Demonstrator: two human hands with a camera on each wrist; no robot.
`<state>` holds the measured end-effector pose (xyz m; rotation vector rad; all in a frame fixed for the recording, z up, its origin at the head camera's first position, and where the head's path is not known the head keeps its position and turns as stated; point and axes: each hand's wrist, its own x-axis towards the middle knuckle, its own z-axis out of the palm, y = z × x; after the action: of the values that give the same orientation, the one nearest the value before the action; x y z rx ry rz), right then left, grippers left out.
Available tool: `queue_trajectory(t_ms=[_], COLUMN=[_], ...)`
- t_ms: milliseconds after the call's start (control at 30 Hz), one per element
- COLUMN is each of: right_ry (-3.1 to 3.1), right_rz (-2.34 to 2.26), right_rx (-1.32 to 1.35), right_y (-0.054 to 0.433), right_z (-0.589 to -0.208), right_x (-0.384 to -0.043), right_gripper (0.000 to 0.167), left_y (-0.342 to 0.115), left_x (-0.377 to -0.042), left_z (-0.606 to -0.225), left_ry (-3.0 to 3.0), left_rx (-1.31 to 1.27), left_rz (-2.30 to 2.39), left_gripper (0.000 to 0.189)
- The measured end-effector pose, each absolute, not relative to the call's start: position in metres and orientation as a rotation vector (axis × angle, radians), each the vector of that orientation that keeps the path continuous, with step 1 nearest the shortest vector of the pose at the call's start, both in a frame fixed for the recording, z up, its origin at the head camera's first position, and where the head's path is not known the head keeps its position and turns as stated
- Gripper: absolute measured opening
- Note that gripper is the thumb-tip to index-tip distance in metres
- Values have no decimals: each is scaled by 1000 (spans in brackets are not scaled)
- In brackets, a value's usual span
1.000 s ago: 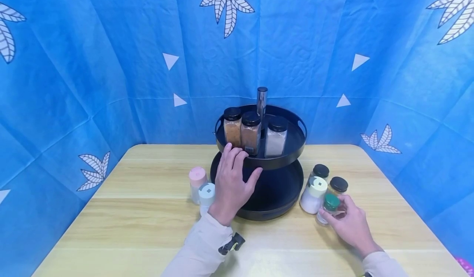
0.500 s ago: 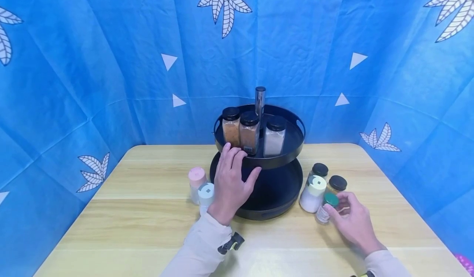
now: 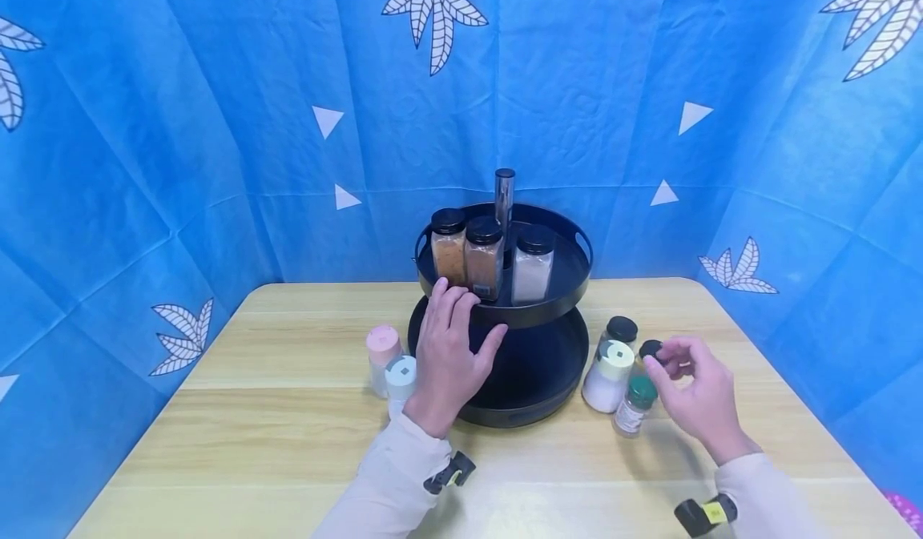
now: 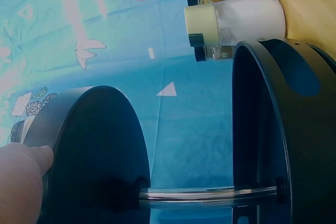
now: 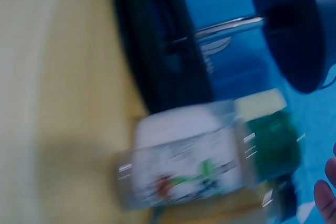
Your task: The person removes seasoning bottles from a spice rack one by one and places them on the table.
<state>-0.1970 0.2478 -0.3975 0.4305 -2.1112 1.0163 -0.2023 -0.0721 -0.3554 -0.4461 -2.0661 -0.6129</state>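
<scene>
on the wooden table (image 3: 288,443), the green-lidded jar (image 3: 630,417) stands just beside the yellow-lidded jar (image 3: 604,388), which holds white powder; the green-lidded jar's label (image 5: 184,179) bears green and reddish-brown shapes, but its small print cannot be read. the right hand (image 3: 703,387) hangs with loosely bent fingers and nothing pinched, near the black-lidded jar (image 3: 650,348); whether they touch cannot be told. the left hand (image 3: 450,363) has its fingers curved over the rim of the smooth, round black upper tray (image 3: 551,308), thumb against its outside. a shiny metal post (image 4: 184,196) joins it to the lower tray (image 3: 508,419). above, a square-sided brown jar (image 3: 484,263) shows a small printed patch, too tiny to read. pink-lidded (image 3: 383,351) and pale-blue-lidded (image 3: 401,379) shakers stand beside the left hand.
</scene>
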Motion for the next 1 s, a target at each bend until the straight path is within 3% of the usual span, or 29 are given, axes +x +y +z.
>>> queue_trajectory(t_ms=[333,733,1000], right_ry=[-1996,-1801,-1781], right_rz=[1042,1193,1232], right_rx=[602,762,808], right_y=[216,164,144], right_z=[-350,-322,-299], right_x=[-216,-227,-225], right_gripper=[25,26,38], left_y=[-74,-73,-72], left_x=[-202,-201,-201], left_z=[-357,-359,-358], left_ry=[-2071,-2063,-2048], left_rx=[-439,-436,-436], left_rz=[-611,-615,-622], left_gripper=[47,50,50])
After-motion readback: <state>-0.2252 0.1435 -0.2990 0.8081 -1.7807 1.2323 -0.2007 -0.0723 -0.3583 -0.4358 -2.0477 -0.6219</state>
